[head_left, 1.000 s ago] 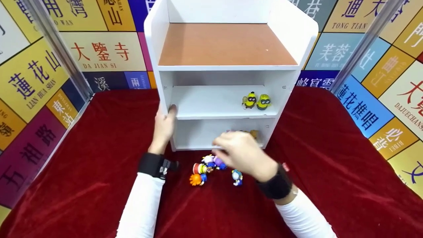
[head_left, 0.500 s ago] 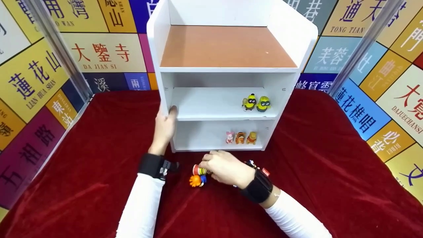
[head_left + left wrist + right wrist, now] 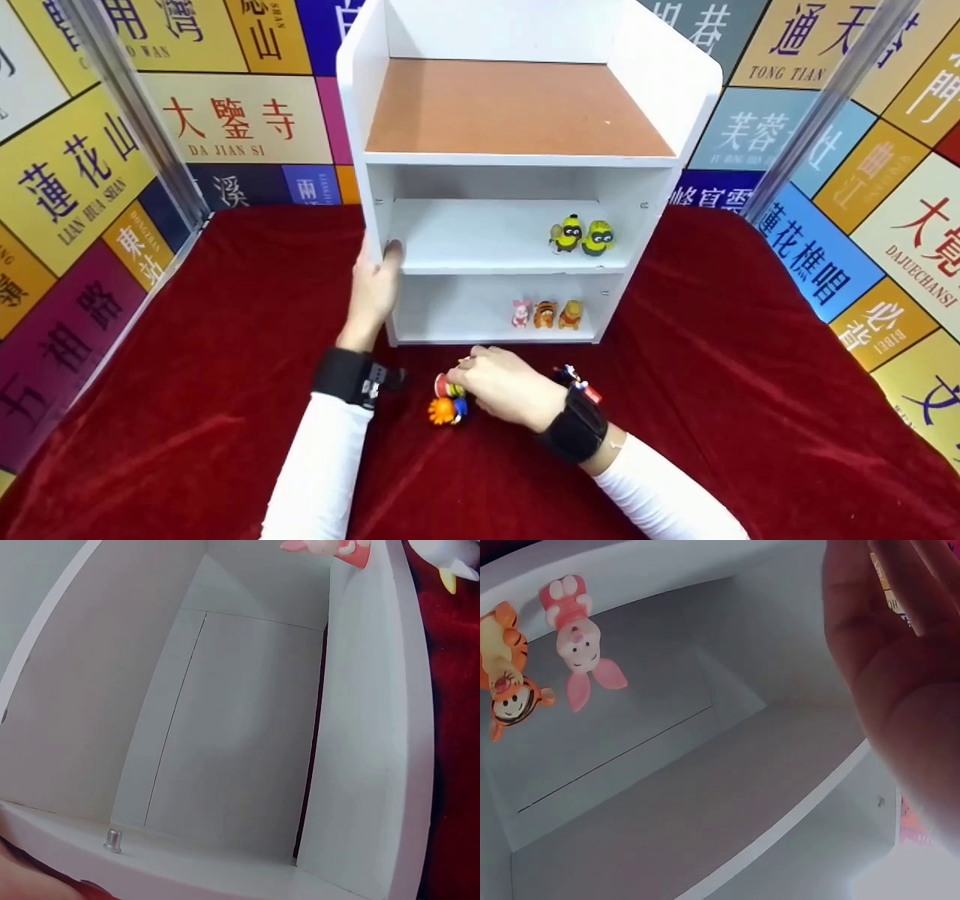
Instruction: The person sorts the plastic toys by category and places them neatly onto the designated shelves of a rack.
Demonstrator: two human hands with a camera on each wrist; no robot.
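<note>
My left hand (image 3: 375,285) grips the left side panel of a small white bookshelf (image 3: 441,269), thumb on the front edge. My right hand (image 3: 510,386) is bent down over several small toy figures on the red cloth, in front of the shelf. Its fingertips are hidden, so whether they pinch a figure cannot be told. Beside them lie a red, white and yellow figure (image 3: 444,386) and an orange-haired figure (image 3: 442,410) with blue clothes. In the left wrist view, a white figure (image 3: 448,556) with a yellow part shows near the shelf edge.
Two yellow figures (image 3: 581,236) stand at the right of the middle shelf. A piglet (image 3: 577,637), a tiger (image 3: 510,682) and a yellow bear (image 3: 570,315) line the bottom shelf's right. Dark-and-red figures (image 3: 581,382) lie by my right wrist. Lettered panels (image 3: 232,116) surround the cloth.
My right hand has come down and left from in front of the bottom shelf to the figures on the cloth, uncovering the piglet, tiger and bear. My left hand has stayed on the shelf.
</note>
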